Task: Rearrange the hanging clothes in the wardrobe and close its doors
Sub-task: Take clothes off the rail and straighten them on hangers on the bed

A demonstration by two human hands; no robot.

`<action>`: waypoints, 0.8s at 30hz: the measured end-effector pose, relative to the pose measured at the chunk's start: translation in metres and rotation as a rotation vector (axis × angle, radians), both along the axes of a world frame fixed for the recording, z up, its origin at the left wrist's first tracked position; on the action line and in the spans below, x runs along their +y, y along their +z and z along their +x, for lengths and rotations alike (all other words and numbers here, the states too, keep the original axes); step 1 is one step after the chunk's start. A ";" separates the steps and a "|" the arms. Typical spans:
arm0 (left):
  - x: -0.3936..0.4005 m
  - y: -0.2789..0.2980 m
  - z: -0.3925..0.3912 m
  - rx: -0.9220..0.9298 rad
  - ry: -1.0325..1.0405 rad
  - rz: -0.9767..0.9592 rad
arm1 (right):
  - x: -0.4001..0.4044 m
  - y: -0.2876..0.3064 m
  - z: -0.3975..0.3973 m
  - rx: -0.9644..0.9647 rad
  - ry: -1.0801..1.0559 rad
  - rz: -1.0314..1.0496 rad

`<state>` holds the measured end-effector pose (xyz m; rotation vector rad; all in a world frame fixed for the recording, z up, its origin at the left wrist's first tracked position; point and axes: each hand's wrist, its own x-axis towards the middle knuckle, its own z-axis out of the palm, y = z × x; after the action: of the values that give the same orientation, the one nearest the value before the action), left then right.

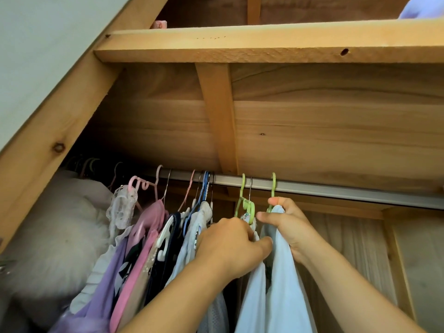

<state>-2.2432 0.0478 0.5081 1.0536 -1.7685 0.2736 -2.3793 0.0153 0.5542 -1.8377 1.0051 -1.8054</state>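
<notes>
With the right hand (287, 224) pinching the pale blue garment (283, 272) at its green hanger (273, 188) on the rail (336, 188) and the left hand (230, 246) gripping neighbouring clothes (192, 239), a careless tug risked unhooking it.

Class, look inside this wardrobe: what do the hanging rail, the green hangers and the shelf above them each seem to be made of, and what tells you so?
Hanging rail: probably metal, a smooth grey-silver bar with a dull sheen.
Green hangers: most likely plastic, evenly pale green, smooth and moulded; the right hand holds one at its neck.
Shelf: bare, pale wood, apparently unpainted, with visible grain and a small hole.
</notes>
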 end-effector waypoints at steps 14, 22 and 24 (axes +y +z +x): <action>-0.008 -0.002 -0.006 -0.001 -0.114 0.063 | 0.007 -0.002 -0.013 0.040 -0.027 -0.071; -0.008 -0.011 -0.006 0.171 -0.194 -0.044 | 0.006 0.000 -0.012 0.051 0.006 -0.060; -0.007 -0.010 -0.006 0.147 -0.156 -0.048 | 0.004 -0.002 -0.012 0.038 0.004 -0.070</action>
<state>-2.2492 0.0406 0.4985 0.8740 -1.6928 0.1371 -2.3912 0.0197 0.5522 -1.9214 0.9626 -1.8317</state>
